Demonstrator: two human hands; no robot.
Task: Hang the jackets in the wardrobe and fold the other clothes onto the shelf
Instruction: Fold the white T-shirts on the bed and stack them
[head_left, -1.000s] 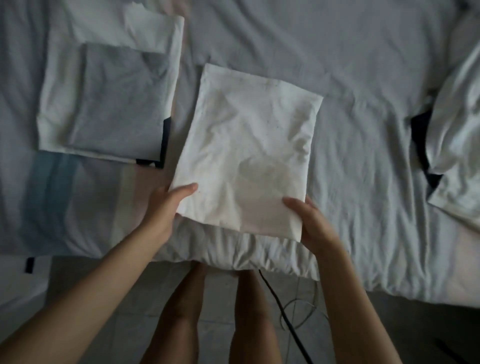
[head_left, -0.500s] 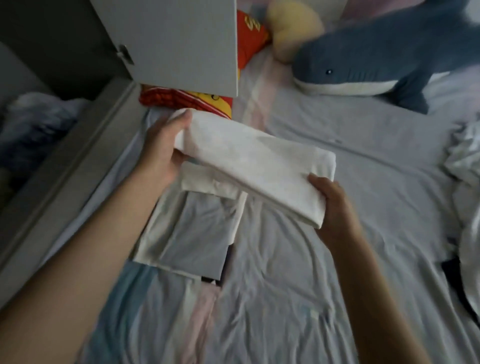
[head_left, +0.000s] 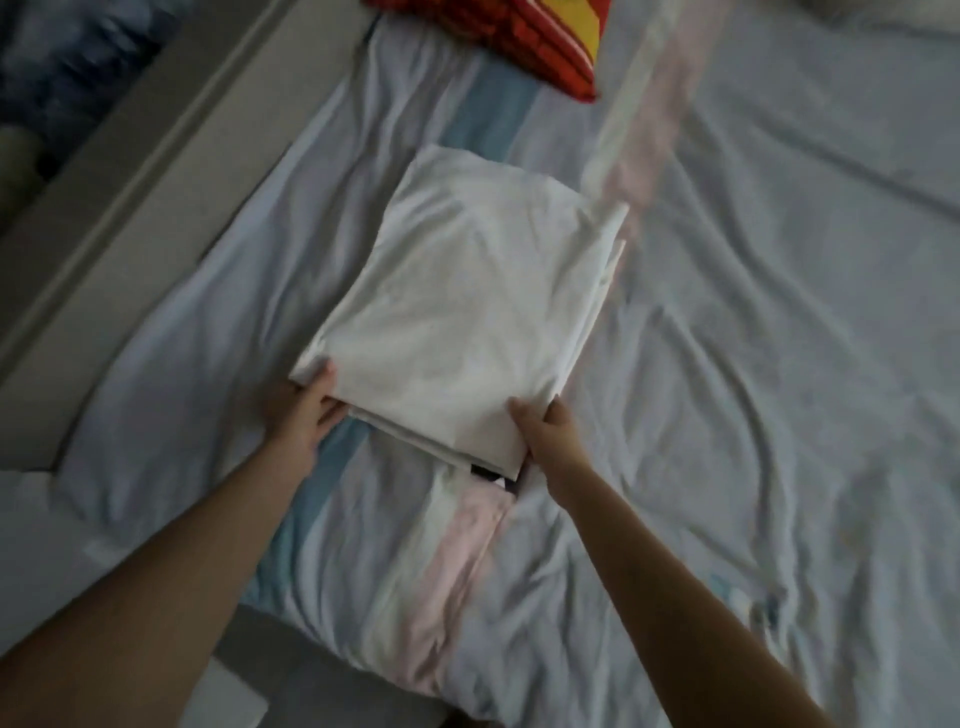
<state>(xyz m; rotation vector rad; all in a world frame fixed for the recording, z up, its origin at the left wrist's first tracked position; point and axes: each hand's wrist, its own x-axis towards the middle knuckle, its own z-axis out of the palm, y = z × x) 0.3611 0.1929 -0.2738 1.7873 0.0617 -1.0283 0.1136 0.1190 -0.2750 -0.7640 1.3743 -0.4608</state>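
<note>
Stack (head_left: 467, 312): soft, light folded clothes; it will sag, so take it under both near corners.
Left hand (head_left: 301, 415): thumb above, fingers under, pinching the corner.
Right hand (head_left: 550, 436): probably pinching too; blurred.

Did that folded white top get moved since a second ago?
Yes. The folded white top lay on the bed right of the folded pile; now it rests on that pile, held by the left hand and right hand.

dim light, rumpled striped bedsheet (head_left: 753, 322), red cushion (head_left: 519, 36)
</note>
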